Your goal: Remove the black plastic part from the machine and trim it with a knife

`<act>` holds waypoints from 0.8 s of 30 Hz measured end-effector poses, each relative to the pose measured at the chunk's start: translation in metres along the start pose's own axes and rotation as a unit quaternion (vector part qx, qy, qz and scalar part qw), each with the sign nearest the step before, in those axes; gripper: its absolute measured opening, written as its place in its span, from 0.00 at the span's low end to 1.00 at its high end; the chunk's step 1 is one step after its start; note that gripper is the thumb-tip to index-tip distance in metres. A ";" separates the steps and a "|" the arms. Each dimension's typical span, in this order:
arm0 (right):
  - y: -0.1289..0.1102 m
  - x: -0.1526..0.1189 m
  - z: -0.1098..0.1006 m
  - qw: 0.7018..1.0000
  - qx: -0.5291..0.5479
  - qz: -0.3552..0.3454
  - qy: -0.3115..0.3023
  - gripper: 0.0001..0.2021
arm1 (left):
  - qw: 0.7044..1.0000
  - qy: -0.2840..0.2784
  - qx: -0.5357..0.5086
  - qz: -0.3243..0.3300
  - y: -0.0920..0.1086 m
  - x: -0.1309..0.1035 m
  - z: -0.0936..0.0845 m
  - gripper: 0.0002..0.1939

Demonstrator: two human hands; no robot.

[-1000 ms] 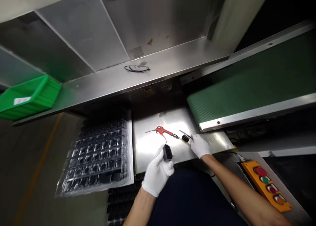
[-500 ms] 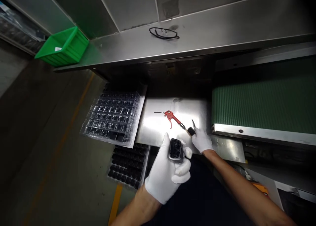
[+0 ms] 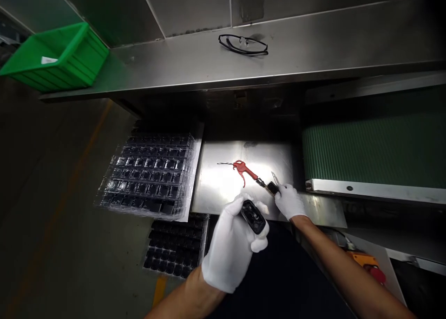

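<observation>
At the far left a green bin (image 3: 85,61) stands on a metal shelf (image 3: 167,70), with a white label (image 3: 49,60) inside it. Below, a faded yellow line (image 3: 83,154) runs along the floor (image 3: 69,244). Right of the line, a clear plastic tray (image 3: 184,184) holds rows of dark parts in its pockets, with a white sheet (image 3: 197,165) showing along its right side. Lower down, a second tray (image 3: 204,244), also filled with dark parts, shows partly beneath the first.

Next comes the left hand (image 3: 233,244), in a white glove, its fingers curled around a black part (image 3: 253,216). The part is held tilted in front of the near edge of the metal worktop (image 3: 216,189), its hollow, detailed side facing the camera. Beyond the hand, a red air gun (image 3: 242,167) lies on the worktop, its thin nozzle pointing left. Above, black-framed glasses (image 3: 244,45) rest on the shelf.

Farther right, a slim pointed tool (image 3: 275,177) sticks out from the right hand (image 3: 289,202), also gloved, whose fingers are closed on it. A small black piece (image 3: 273,188) sits at those fingertips; whether it is gripped too, I cannot tell. At the far right are a green conveyor belt (image 3: 369,151) and, lower, an orange control box (image 3: 362,259) with a red button (image 3: 378,275).
</observation>
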State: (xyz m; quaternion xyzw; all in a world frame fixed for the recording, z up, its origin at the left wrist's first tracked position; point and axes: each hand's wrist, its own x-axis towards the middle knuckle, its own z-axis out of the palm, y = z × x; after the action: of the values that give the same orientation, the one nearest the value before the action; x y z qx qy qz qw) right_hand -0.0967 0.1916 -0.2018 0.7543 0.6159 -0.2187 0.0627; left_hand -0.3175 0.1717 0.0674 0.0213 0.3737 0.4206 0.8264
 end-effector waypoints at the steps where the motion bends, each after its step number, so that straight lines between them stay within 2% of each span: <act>1: -0.002 -0.001 0.001 1.000 -0.004 0.006 0.000 0.12 | 1.000 -0.007 -0.004 0.001 0.004 0.000 -0.003 0.11; 7: -0.007 0.001 0.009 0.999 0.001 0.037 -0.017 0.14 | 0.999 -0.048 0.006 -0.006 0.025 -0.006 -0.010 0.10; 11: -0.004 0.004 0.012 0.999 0.014 0.042 -0.031 0.17 | 0.999 -0.044 0.011 -0.009 0.031 -0.009 -0.010 0.11; 15: 0.000 0.006 0.010 0.998 0.028 0.036 -0.042 0.20 | 0.998 -0.037 -0.024 -0.035 0.031 -0.011 -0.011 0.09; 21: 0.003 0.008 0.005 0.999 0.011 0.019 -0.023 0.14 | 0.998 -0.024 -0.052 -0.033 0.024 -0.018 -0.010 0.04; 24: 0.004 0.016 0.004 0.999 0.010 0.014 -0.030 0.13 | 0.995 -0.039 -0.076 -0.041 0.020 -0.021 -0.009 0.04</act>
State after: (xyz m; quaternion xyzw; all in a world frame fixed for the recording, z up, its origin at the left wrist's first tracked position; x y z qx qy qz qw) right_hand -0.0913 0.2033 -0.2126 0.7564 0.6009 -0.2470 0.0765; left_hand -0.3448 0.1674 0.0804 -0.0404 0.3085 0.4119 0.8565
